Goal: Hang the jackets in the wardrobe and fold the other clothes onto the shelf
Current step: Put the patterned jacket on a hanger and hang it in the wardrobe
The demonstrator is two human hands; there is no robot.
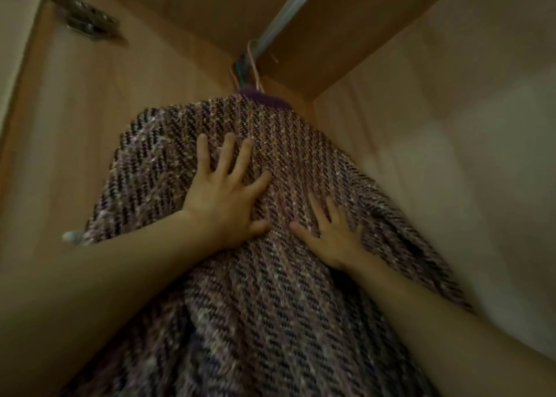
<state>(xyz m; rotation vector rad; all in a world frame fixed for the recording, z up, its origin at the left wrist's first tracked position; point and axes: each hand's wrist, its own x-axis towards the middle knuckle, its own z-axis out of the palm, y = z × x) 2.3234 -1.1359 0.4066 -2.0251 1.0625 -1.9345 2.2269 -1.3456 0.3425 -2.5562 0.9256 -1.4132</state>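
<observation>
Pressing flat on the cloth, the fingers (228,146) of the left hand (222,195) are straight and spread, grasping nothing, and those of the right hand (331,231) lie just as released, a little lower and to the right. Both palms rest on the tweed jacket (270,291), which hangs straight ahead of them inside the wardrobe (90,125). Its long axis runs from the purple collar (264,98) at the top down past the forearms toward the viewer. The left hand is the nearer to the collar. Above the collar a pink hanger hook (254,62) sits over the metal rail (288,11), close to the side wall, with a green hook just beside it. Both forearms reach up and inward, wrists bent back. Judging from this, the jacket is already hung, and the hands only smooth it; the next move should be to draw away
</observation>
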